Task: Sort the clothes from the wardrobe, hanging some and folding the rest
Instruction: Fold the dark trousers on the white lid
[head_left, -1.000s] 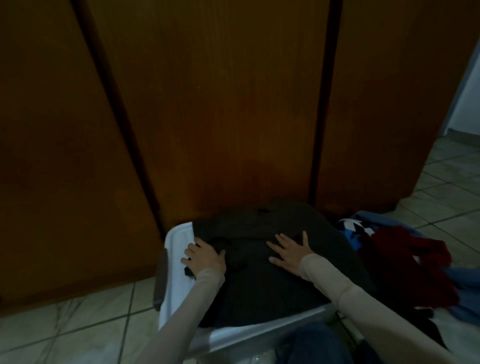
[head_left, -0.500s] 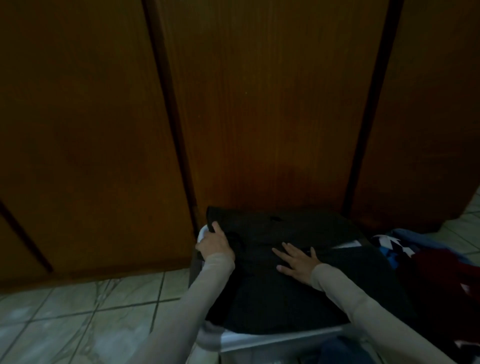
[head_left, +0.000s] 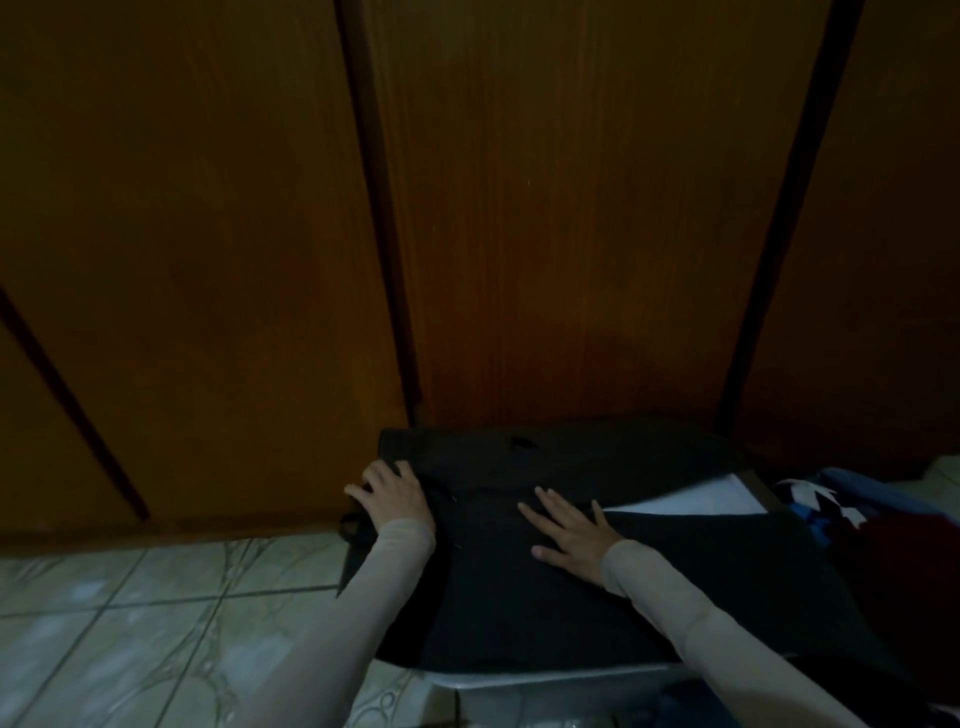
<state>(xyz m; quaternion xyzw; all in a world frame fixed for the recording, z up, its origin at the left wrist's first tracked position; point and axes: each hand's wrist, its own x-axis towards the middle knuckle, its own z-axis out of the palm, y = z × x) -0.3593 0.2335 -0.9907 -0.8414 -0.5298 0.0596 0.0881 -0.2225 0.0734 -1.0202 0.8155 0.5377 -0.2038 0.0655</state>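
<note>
I see my left hand (head_left: 392, 499) at the left edge of the dark charcoal folded garment (head_left: 597, 561), fingers bent over the hem near the corner; that grip looks curled round the cloth, though the light is poor and I would not swear to how much fabric is inside it. My right hand (head_left: 569, 538) lies flat on the middle of the garment, fingers spread and straight, an open grip that presses and holds nothing.

The garment is spread over the white plastic tub (head_left: 545, 678), covering most of it; only the near rim and a pale patch at the far right show. I judge the tub serves as a makeshift table for folding, which is why the cloth is laid out broad on top of it. The flat right palm seems to pin the centre so the piece does not slide while the left takes the edge, probably to fold that side inward or to square it.

Just to the right, a heap of loose clothes (head_left: 883, 525), dark red and blue with a white-patterned piece, rests on the floor, so much sorting appears left. Closed brown wooden wardrobe doors (head_left: 571, 234) stand right behind the tub, and pale marbled floor tiles (head_left: 130, 623) run to the left.

My next move calls for lifting the left edge without dragging the whole layer.
</note>
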